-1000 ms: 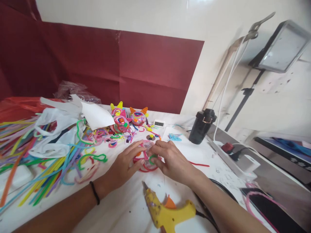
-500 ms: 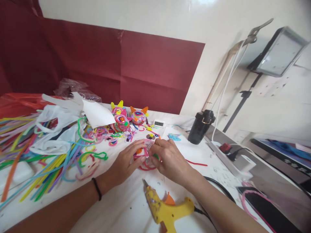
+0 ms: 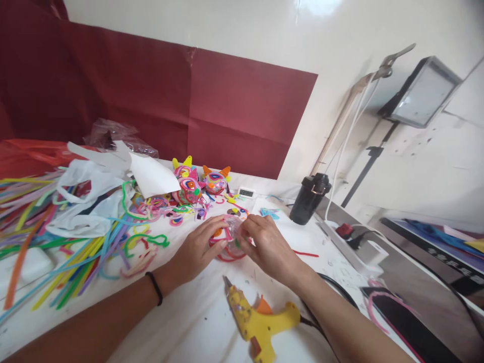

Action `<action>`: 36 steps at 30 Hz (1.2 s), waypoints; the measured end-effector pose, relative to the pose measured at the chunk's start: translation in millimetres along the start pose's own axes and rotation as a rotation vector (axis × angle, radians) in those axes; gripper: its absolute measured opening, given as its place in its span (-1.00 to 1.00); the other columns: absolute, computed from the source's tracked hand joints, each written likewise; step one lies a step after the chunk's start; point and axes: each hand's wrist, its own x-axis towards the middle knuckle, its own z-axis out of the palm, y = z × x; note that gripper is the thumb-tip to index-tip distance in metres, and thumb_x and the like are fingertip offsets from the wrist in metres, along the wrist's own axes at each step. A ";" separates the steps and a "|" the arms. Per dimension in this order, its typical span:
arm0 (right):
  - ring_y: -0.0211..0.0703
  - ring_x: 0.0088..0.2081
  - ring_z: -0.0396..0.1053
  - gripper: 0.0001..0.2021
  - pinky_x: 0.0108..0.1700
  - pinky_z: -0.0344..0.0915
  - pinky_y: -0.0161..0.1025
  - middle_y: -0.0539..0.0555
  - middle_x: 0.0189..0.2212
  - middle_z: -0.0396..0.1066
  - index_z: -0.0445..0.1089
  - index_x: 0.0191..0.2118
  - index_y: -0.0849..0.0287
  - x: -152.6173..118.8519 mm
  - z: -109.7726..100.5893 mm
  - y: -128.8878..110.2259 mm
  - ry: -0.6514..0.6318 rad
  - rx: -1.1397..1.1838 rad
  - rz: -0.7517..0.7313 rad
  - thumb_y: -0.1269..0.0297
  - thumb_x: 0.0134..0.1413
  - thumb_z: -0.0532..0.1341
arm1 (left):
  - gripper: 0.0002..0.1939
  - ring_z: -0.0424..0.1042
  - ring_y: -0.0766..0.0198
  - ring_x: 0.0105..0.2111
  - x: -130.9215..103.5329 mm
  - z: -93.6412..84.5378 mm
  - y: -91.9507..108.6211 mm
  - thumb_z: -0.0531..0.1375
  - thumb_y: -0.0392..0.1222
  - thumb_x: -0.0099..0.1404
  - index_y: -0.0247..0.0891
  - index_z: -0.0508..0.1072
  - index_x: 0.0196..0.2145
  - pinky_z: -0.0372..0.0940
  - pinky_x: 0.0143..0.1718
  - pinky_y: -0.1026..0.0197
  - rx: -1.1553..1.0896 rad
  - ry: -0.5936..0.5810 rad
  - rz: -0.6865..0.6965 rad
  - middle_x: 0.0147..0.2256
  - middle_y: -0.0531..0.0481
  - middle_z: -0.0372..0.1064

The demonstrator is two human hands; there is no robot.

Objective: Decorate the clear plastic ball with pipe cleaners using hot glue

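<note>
Two hands (image 3: 192, 250) (image 3: 269, 247) on craft piece (image 3: 230, 237) — white characters (image 3: 451, 267), far right

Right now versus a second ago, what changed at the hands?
The right hand has shifted slightly right on the pink craft piece, leaving less of its green part visible. Nothing visibly let go. Left hand still holds the piece; glue gun unmoved.

My feed registers moderately bright, diffuse light. Glare is confined to the top of the white wall (image 3: 242, 33); soft shadows fall beside the clamp arm (image 3: 351, 96). I note slight blur at the right hand (image 3: 270, 247), wide-angle stretching toward the edges, and darkening in the upper-right corner.
</note>
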 end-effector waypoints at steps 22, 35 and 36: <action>-0.18 -0.49 0.48 -0.72 -0.33 0.38 -0.26 0.07 -0.44 0.55 0.48 -0.19 0.18 -26.9 22.5 23.5 0.396 0.343 0.235 0.55 0.14 0.06 | -0.64 0.34 0.03 0.18 4.2 -5.0 -12.3 0.06 -0.04 0.39 -0.22 0.40 0.05 0.24 0.21 -0.06 0.053 -0.039 -0.078 0.15 -0.18 0.37; -0.22 -0.50 0.41 -0.86 -0.39 0.20 -0.34 -0.01 -0.55 0.46 0.40 -0.42 0.19 -15.6 29.4 23.8 0.301 0.350 0.330 0.49 0.16 0.19 | -0.58 0.34 -0.02 0.17 8.2 -15.1 -25.6 0.08 0.03 0.36 -0.27 0.37 0.05 0.23 0.19 -0.08 0.005 -0.067 -0.149 0.15 -0.23 0.36; -0.20 -0.45 0.42 -0.87 -0.36 0.20 -0.33 0.02 -0.50 0.48 0.40 -0.40 0.19 -14.6 29.3 23.2 0.315 0.343 0.323 0.51 0.15 0.19 | -0.58 0.33 -0.03 0.17 8.3 -15.2 -26.5 0.08 0.03 0.36 -0.26 0.37 0.05 0.23 0.20 -0.09 0.006 -0.069 -0.147 0.15 -0.23 0.36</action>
